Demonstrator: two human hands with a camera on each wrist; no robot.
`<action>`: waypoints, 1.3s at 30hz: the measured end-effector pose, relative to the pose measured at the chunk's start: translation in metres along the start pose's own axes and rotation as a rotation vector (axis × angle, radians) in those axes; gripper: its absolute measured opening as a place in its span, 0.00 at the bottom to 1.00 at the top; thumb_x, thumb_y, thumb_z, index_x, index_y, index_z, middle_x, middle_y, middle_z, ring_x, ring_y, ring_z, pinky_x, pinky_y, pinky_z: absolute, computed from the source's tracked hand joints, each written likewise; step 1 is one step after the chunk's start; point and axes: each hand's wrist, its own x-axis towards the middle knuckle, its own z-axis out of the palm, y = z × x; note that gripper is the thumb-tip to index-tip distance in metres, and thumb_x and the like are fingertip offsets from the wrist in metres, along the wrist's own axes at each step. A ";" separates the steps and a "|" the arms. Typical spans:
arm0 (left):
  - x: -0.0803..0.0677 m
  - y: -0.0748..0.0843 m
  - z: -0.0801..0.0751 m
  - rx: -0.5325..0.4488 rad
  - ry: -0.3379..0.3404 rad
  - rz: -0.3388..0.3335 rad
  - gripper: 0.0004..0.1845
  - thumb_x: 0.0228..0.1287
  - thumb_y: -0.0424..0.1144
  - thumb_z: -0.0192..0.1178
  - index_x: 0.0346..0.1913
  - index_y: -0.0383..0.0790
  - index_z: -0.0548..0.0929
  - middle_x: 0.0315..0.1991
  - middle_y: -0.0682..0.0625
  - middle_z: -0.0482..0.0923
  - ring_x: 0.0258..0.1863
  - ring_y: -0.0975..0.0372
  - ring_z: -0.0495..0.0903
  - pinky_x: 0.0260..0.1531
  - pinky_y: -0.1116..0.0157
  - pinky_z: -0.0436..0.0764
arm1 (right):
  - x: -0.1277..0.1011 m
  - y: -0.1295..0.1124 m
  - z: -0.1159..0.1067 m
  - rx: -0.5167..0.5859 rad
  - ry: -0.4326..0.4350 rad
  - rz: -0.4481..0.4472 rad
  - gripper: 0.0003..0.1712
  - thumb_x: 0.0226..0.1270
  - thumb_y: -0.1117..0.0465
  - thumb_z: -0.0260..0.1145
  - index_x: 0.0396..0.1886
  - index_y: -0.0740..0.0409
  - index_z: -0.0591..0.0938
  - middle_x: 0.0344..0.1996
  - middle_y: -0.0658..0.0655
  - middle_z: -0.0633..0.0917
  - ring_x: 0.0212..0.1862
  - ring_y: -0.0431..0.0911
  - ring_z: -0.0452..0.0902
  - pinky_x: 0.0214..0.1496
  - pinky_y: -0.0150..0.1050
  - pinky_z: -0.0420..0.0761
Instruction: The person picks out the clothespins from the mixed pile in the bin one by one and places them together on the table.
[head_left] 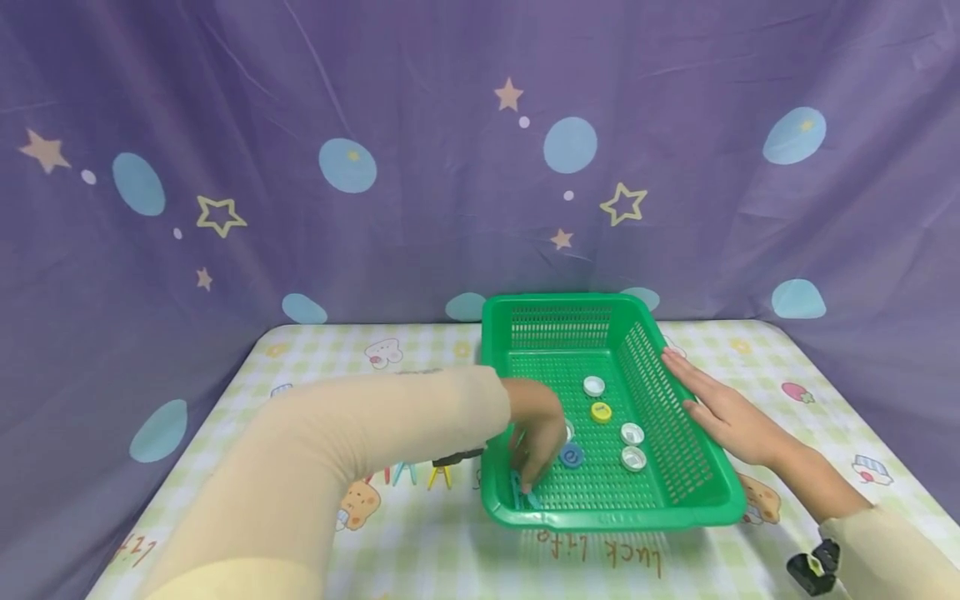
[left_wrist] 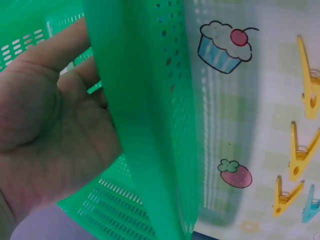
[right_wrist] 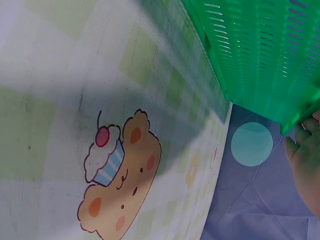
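Now green slotted basket (head_left: 678, 467): left hand (head_left: 536, 429) pinches blue clip (head_left: 525, 492) inside; right hand (head_left: 720, 404) flat vs. wall.

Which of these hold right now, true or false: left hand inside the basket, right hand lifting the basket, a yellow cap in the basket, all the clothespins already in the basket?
1. The left hand reaches inside the green basket. True.
2. The right hand lifts the basket. False: it rests flat against the basket's right rim; the basket sits on the table.
3. A yellow cap lies in the basket. True.
4. All clothespins are in the basket. False: yellow clothespins lie on the table outside it.
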 end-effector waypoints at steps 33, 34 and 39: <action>-0.007 -0.025 0.004 -0.048 0.314 0.298 0.09 0.58 0.33 0.67 0.42 0.39 0.87 0.38 0.51 0.85 0.31 0.68 0.80 0.42 0.73 0.84 | -0.002 -0.001 0.003 0.008 0.015 -0.003 0.33 0.71 0.67 0.51 0.74 0.63 0.56 0.74 0.67 0.59 0.74 0.22 0.35 0.68 0.09 0.41; -0.007 -0.028 0.005 -0.068 0.337 0.319 0.09 0.58 0.33 0.67 0.42 0.38 0.87 0.38 0.50 0.86 0.30 0.69 0.79 0.41 0.73 0.84 | -0.002 -0.001 0.003 0.008 0.016 -0.004 0.33 0.71 0.67 0.51 0.74 0.63 0.56 0.74 0.67 0.59 0.74 0.22 0.35 0.69 0.09 0.41; -0.003 -0.046 0.011 -0.197 0.442 0.417 0.08 0.59 0.33 0.66 0.40 0.35 0.87 0.34 0.49 0.86 0.27 0.71 0.77 0.34 0.76 0.82 | -0.001 -0.001 0.001 0.007 0.022 -0.013 0.33 0.71 0.67 0.51 0.74 0.65 0.56 0.74 0.67 0.59 0.74 0.22 0.35 0.69 0.10 0.41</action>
